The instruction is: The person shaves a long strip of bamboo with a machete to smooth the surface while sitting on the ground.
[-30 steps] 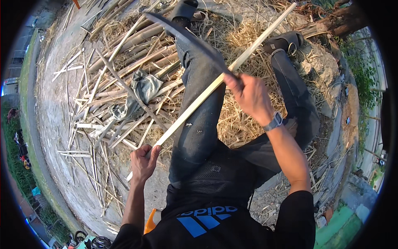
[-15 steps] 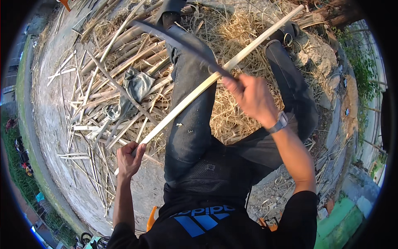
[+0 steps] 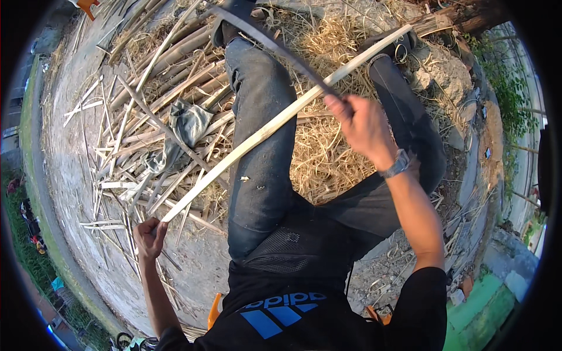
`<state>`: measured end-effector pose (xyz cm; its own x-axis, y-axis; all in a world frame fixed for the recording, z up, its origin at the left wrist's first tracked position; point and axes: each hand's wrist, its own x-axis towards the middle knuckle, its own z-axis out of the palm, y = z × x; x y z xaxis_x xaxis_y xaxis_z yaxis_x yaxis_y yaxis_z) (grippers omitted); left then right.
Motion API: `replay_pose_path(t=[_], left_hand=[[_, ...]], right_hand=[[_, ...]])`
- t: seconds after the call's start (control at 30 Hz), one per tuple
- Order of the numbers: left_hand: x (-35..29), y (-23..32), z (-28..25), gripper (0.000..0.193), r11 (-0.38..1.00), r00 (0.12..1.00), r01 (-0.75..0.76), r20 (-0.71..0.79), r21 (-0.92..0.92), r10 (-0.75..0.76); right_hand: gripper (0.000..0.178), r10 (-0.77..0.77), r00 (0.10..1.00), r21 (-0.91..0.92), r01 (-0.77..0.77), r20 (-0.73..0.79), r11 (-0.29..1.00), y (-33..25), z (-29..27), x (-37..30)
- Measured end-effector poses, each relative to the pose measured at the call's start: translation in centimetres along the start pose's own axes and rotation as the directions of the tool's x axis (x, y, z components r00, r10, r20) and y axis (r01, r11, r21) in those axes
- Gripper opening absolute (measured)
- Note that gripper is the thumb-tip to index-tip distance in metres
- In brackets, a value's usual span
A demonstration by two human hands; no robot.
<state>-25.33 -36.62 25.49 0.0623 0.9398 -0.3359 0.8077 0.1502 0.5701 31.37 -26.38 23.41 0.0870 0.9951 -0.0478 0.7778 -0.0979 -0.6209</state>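
Observation:
A long, pale bamboo strip (image 3: 257,135) slants across my left thigh, from lower left up to the far right. My left hand (image 3: 150,237) is closed on its near end. In my right hand (image 3: 364,126) is the handle of a long machete (image 3: 281,54); its dark, slightly curved blade points to the far left. The blade crosses the strip just beyond my right fingers, and seems to touch it. Most of the handle is hidden in my grip.
Split bamboo poles (image 3: 187,85) and loose strips lie heaped on the left, with a grey-green cloth (image 3: 190,124) on them. Curly shavings (image 3: 328,155) cover the ground between my legs. A rough stone (image 3: 445,79) stands beyond my right knee. Orange chair parts (image 3: 214,310) show beside me.
My left hand has drawn the strip's near end down and to the left, so its far end has come nearer. My right hand and the machete have shifted slightly right and away from me.

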Motion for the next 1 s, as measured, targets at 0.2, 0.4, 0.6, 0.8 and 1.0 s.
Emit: replay_pose_path(t=[0.2, 0.4, 0.6, 0.8, 1.0], left_hand=[[-1.4, -5.3, -2.1, 0.055, 1.0, 0.997, -0.025, -0.07, 0.003, 0.026], [1.1, -5.4, -4.6, 0.052, 0.998, 0.996, -0.035, -0.082, -0.058, 0.03], [1.8, -6.7, -5.6, 0.05, 0.987, 0.997, 0.046, 0.074, -0.153, -0.035], [1.8, -6.4, -6.8, 0.049, 0.988, 0.994, 0.09, 0.065, -0.127, -0.082], [-3.2, -14.3, -8.1, 0.051, 0.931, 0.976, 0.15, -0.099, -0.334, -0.193]], right_hand=[[0.069, -0.115, 0.992, -0.07, 0.112, -0.041, 0.991, -0.8, 2.5, -3.2], [0.075, 0.091, 0.922, 0.004, -0.096, -0.376, 0.995, 9.1, -3.1, 3.5], [0.069, -0.245, 0.969, -0.095, 0.243, -0.009, 0.965, 2.1, 2.2, -2.9], [0.084, 0.046, 0.916, -0.197, -0.134, -0.398, 0.971, 16.7, -3.7, 4.9], [0.083, 0.788, 0.52, 0.451, -0.646, -0.33, 0.616, 23.9, -9.9, 5.0]])
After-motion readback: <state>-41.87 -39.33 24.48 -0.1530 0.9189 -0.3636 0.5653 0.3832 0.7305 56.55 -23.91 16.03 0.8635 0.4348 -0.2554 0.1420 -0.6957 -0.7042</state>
